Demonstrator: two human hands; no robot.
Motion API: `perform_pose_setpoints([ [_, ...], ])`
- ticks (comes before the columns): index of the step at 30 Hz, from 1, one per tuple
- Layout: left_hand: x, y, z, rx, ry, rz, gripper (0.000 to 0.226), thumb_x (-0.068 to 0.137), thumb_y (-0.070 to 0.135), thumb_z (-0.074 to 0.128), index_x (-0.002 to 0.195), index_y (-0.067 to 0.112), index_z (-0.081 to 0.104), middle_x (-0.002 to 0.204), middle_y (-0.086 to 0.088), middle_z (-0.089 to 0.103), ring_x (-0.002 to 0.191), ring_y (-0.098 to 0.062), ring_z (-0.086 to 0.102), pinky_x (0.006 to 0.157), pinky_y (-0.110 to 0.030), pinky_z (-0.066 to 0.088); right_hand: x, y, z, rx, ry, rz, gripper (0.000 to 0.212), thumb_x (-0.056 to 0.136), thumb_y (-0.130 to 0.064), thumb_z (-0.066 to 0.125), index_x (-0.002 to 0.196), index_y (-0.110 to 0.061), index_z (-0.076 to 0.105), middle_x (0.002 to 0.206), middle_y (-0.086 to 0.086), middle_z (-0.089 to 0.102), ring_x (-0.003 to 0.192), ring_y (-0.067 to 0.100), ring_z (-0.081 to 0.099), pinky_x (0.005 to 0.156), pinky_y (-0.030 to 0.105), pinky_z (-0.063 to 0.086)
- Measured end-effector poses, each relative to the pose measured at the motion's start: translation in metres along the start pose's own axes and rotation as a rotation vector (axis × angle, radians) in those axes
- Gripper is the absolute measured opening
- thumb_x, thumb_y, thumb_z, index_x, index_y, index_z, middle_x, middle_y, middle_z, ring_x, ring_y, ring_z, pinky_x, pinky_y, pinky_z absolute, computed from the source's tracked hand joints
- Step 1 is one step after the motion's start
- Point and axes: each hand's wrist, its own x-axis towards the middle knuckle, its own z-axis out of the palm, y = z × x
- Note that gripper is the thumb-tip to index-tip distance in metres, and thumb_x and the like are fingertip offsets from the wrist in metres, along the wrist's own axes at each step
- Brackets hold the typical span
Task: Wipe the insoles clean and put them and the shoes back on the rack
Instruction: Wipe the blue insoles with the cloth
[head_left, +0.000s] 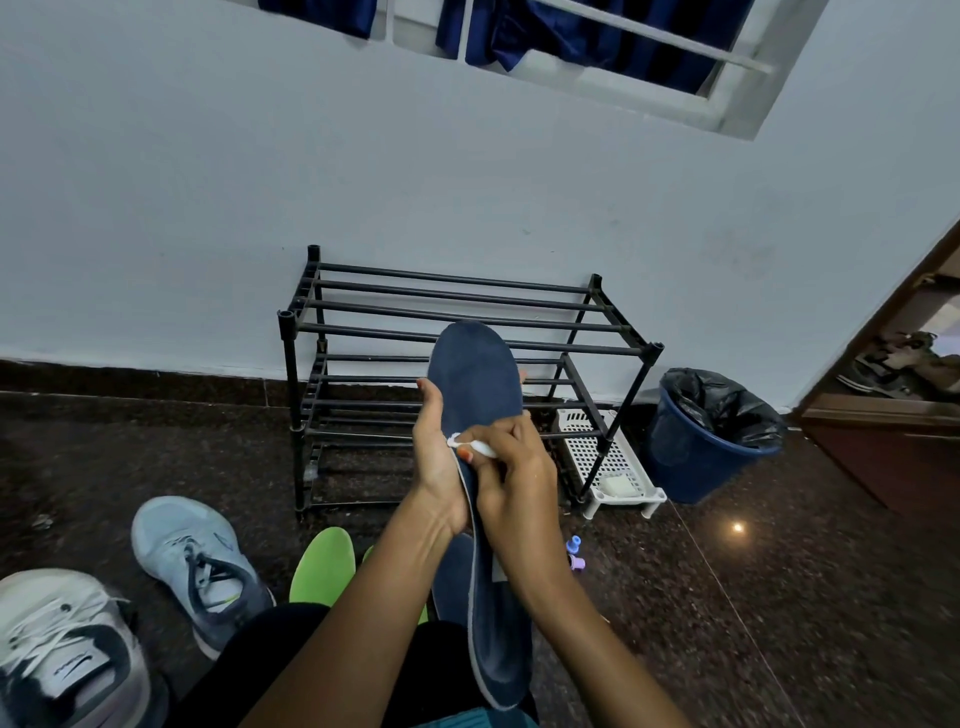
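Dark blue foam insole, centre frame, held upright. Looks light and bendy, so best held mid-edge. Left hand grips it there. Right hand pinches a small white wipe, possibly tissue, against it. Black tubular rack stands behind. Lime-green insoles and grey-blue sneaker clutter the floor lower left.

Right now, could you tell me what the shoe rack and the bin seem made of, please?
Shoe rack: probably painted metal tubes, matte black, judging by thin straight bars. Bin: probably plastic, smooth blue wall with a slight sheen.
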Motion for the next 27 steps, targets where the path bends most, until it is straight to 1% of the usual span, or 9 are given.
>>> perform_pose_setpoints([
  [3,-0.001,0.005,0.000,-0.001,-0.011,0.055,0.081,0.089,0.066,0.026,0.128,0.000,0.052,0.123,-0.017,0.060,0.108,-0.030,0.054,0.073,-0.028,0.056,-0.009,-0.002,0.000,0.018,0.019,0.005,0.018,0.078,0.001,0.059,0.084,-0.011,0.071,0.079,-0.011,0.048,0.079,-0.004,0.049,0.072,0.003,0.035],
  [5,-0.003,0.006,0.000,0.000,-0.019,0.049,0.085,0.087,0.068,0.027,0.127,-0.001,0.053,0.121,-0.020,0.061,0.105,-0.030,0.057,0.075,-0.029,0.056,-0.008,-0.001,0.001,0.011,0.027,0.007,0.019,0.078,0.003,0.059,0.083,-0.011,0.071,0.079,-0.009,0.049,0.079,0.000,0.050,0.072,0.004,0.035],
  [8,-0.003,0.004,-0.001,0.042,-0.055,0.027,0.091,0.083,0.074,0.027,0.131,0.000,0.050,0.132,-0.019,0.053,0.118,-0.029,0.054,0.091,-0.032,0.052,0.007,0.003,0.001,-0.017,0.078,0.008,0.019,0.077,0.006,0.060,0.082,-0.009,0.071,0.083,-0.002,0.047,0.078,-0.001,0.048,0.075,0.003,0.034],
  [10,-0.005,0.002,0.001,0.036,-0.097,0.009,0.089,0.084,0.073,0.025,0.122,0.000,0.059,0.125,-0.017,0.059,0.112,-0.025,0.060,0.093,-0.033,0.050,0.021,0.009,0.000,-0.022,0.115,0.026,0.019,0.077,0.008,0.061,0.082,-0.007,0.071,0.086,0.001,0.045,0.084,-0.006,0.046,0.079,0.002,0.034],
  [13,-0.002,-0.002,-0.001,0.022,-0.147,0.027,0.085,0.088,0.068,0.022,0.091,0.001,0.074,0.097,-0.015,0.071,0.087,-0.022,0.070,0.078,-0.030,0.055,0.033,0.013,-0.003,0.010,0.112,0.070,0.017,0.079,0.006,0.063,0.081,-0.008,0.071,0.084,0.001,0.050,0.085,0.003,0.050,0.077,0.007,0.036],
  [15,-0.003,-0.001,0.000,0.059,-0.155,0.011,0.090,0.087,0.071,0.018,0.104,-0.002,0.070,0.112,-0.017,0.067,0.102,-0.023,0.065,0.088,-0.029,0.052,0.031,0.013,-0.003,-0.006,0.097,0.068,0.016,0.080,0.004,0.063,0.082,-0.010,0.071,0.081,0.000,0.055,0.083,0.016,0.054,0.076,0.010,0.037],
  [18,-0.006,0.006,0.002,0.079,-0.160,-0.006,0.098,0.083,0.075,0.015,0.130,-0.003,0.049,0.135,-0.017,0.051,0.120,-0.025,0.051,0.102,-0.031,0.039,0.015,0.010,-0.002,-0.032,0.074,0.035,0.016,0.079,0.000,0.062,0.082,-0.013,0.071,0.081,0.001,0.057,0.080,0.017,0.054,0.074,0.008,0.036],
  [23,-0.004,0.006,0.002,0.004,-0.148,0.032,0.087,0.087,0.070,0.018,0.112,0.002,0.066,0.128,-0.018,0.057,0.116,-0.025,0.048,0.104,-0.030,0.033,-0.010,0.006,-0.003,-0.017,0.052,-0.007,0.018,0.077,-0.003,0.061,0.082,-0.017,0.071,0.080,-0.008,0.055,0.078,0.009,0.053,0.074,0.005,0.035],
  [27,-0.007,0.003,0.005,0.033,-0.190,-0.031,0.098,0.082,0.077,0.017,0.128,-0.002,0.054,0.133,-0.018,0.053,0.118,-0.025,0.052,0.100,-0.031,0.042,0.009,0.012,-0.004,-0.048,0.087,0.024,0.019,0.077,0.000,0.060,0.082,-0.014,0.071,0.082,-0.002,0.055,0.081,0.016,0.054,0.075,0.006,0.035],
])
